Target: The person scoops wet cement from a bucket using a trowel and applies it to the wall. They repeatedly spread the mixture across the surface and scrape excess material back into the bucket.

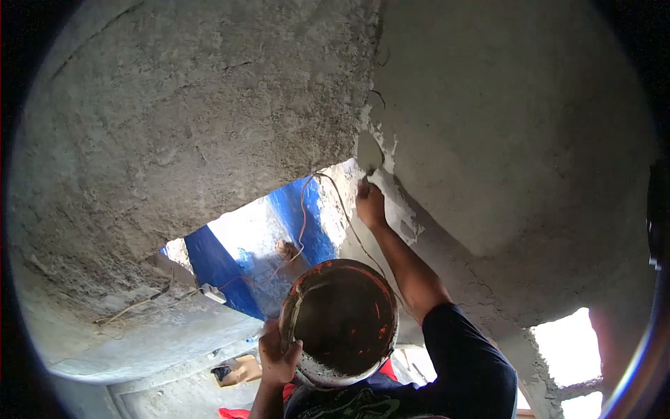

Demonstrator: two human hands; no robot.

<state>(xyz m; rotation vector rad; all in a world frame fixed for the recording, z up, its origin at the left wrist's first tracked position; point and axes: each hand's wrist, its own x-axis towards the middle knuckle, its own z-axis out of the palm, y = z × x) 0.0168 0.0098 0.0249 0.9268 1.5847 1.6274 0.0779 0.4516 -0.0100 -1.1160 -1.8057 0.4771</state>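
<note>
My right hand is raised overhead and grips a trowel by its handle. The blade is pressed against the grey cement ceiling, at the edge of a patch of pale wet plaster. My left hand holds a round metal pan by its left rim. The pan is dark with red smears and is carried below the trowel. What lies in the pan is hidden from me.
A rough concrete slab fills the upper left. A gap beside it shows a blue wall. Thin wires hang across the gap to a white plug. Bright window openings sit at the lower right.
</note>
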